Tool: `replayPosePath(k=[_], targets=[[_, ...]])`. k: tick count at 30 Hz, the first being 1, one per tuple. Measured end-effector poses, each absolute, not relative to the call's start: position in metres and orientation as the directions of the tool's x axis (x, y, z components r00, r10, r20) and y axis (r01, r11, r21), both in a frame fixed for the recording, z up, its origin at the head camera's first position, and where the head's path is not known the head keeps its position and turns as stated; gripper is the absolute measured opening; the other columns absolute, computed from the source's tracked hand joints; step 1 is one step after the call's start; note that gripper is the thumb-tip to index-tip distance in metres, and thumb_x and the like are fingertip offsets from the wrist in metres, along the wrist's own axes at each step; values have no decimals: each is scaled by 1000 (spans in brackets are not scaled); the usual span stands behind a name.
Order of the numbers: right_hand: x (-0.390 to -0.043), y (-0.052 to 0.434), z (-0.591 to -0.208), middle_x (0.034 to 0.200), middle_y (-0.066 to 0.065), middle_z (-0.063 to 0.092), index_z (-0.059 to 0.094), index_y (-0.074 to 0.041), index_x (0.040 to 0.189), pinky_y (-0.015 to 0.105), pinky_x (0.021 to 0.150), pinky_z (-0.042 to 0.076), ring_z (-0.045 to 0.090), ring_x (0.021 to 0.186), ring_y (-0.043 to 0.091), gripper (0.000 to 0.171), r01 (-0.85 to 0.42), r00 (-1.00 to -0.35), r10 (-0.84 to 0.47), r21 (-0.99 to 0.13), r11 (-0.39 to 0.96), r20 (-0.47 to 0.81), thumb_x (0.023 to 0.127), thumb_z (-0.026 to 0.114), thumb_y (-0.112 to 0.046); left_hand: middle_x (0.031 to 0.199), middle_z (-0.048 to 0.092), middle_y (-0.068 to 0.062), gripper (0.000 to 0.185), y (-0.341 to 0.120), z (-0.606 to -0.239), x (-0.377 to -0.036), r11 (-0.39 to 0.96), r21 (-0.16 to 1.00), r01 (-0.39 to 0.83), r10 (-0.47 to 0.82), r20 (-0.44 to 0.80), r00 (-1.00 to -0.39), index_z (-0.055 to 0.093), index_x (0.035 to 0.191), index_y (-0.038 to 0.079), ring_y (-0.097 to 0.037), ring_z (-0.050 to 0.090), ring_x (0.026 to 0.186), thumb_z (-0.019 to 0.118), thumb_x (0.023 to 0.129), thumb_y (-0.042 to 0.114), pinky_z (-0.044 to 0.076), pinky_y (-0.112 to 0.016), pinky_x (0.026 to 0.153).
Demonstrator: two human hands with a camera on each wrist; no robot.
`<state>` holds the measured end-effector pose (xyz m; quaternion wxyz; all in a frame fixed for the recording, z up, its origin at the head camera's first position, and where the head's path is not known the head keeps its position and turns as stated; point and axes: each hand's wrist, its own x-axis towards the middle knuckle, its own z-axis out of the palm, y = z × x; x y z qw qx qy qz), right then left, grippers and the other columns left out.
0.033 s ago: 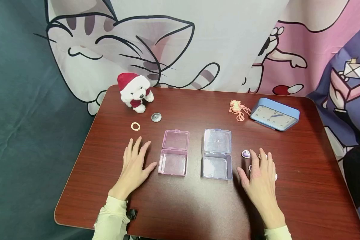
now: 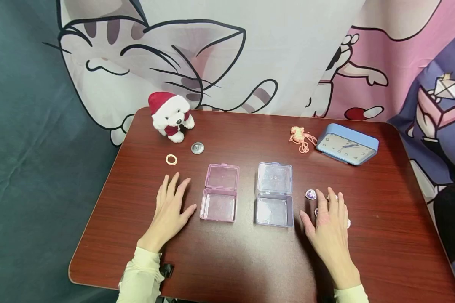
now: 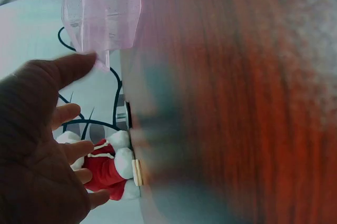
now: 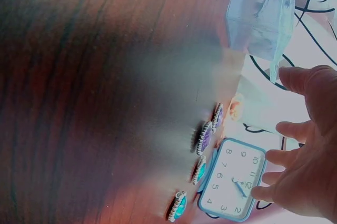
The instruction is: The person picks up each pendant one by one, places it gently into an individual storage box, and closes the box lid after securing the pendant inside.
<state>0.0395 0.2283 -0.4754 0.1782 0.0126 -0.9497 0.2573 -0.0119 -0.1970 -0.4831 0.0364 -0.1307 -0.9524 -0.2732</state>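
The pink box (image 2: 219, 206) stands lid open on the surface (image 2: 220, 261). Immediately left of the box, the left hand (image 2: 167, 216) is spread, fingers extended, gripping nothing. Well right of the box, the right hand (image 2: 327, 229) is likewise extended, nothing held. Gem ornaments (image 4: 204, 138) (two purple, two turquoise) lie right of the box, partly beneath that hand. The bluish box (image 2: 274, 210), also open, stands just right of the pink box.
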Motion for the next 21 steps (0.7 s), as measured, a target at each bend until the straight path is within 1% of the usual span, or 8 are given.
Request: replayPosePath(k=[5, 8, 10, 12, 15, 16, 18, 21], targets=[[40, 229, -475, 148, 41, 44, 52, 7, 142, 74, 116, 25, 34, 140, 66, 66, -116, -934, 77, -500, 858, 348, 85, 79, -15, 166, 33, -25, 75, -196, -483, -13, 804, 531, 267, 239, 122, -963, 44, 157, 7, -51, 19, 156, 76, 90, 8, 21, -74, 120], [41, 229, -476, 147, 39, 46, 53, 9, 140, 71, 115, 29, 39, 139, 62, 63, -106, -934, 93, -515, 851, 345, 86, 78, -11, 165, 36, -25, 76, -196, -484, -13, 777, 574, 258, 258, 84, -963, 40, 159, 3, -49, 23, 156, 73, 90, 5, 22, -72, 121], [43, 230, -477, 147, 37, 48, 55, 8, 140, 70, 111, 33, 43, 137, 58, 60, -80, -935, 123, -537, 840, 332, 87, 77, -8, 166, 36, -22, 81, -197, -484, -12, 738, 631, 237, 279, 34, -960, 36, 161, 2, -45, 27, 155, 73, 89, 4, 25, -67, 122], [46, 230, -479, 147, 32, 52, 56, 6, 139, 70, 105, 38, 47, 133, 55, 58, -29, -936, 177, -568, 823, 305, 87, 78, -6, 167, 36, -19, 89, -196, -484, -11, 683, 701, 204, 310, -25, -950, 30, 163, 2, -39, 29, 156, 74, 86, 3, 26, -63, 124], [51, 232, -482, 142, 29, 57, 59, 3, 139, 69, 97, 42, 53, 125, 52, 55, 65, -923, 280, -612, 788, 263, 88, 79, -4, 169, 34, -12, 102, -194, -486, -11, 599, 787, 148, 360, -99, -928, 24, 166, 5, -31, 28, 157, 78, 79, 4, 27, -57, 124], [52, 232, -483, 139, 28, 59, 59, 2, 139, 69, 94, 43, 54, 121, 52, 55, 96, -917, 312, -621, 778, 250, 88, 79, -4, 169, 34, -10, 106, -193, -489, -11, 576, 805, 139, 376, -110, -920, 23, 166, 7, -30, 27, 157, 81, 77, 6, 26, -57, 124], [53, 234, -485, 132, 28, 62, 60, 1, 140, 68, 91, 44, 57, 115, 50, 55, 145, -904, 362, -633, 761, 228, 88, 80, -6, 170, 34, -7, 111, -189, -494, -12, 546, 827, 131, 398, -119, -910, 22, 167, 8, -31, 23, 158, 86, 75, 9, 21, -58, 126], [55, 237, -489, 123, 26, 63, 60, -1, 141, 65, 83, 45, 61, 101, 46, 58, 202, -893, 406, -634, 747, 194, 88, 82, -11, 169, 37, -5, 117, -184, -503, -13, 526, 841, 125, 399, -114, -910, 21, 167, 12, -35, 16, 160, 92, 74, 17, 13, -59, 128]])
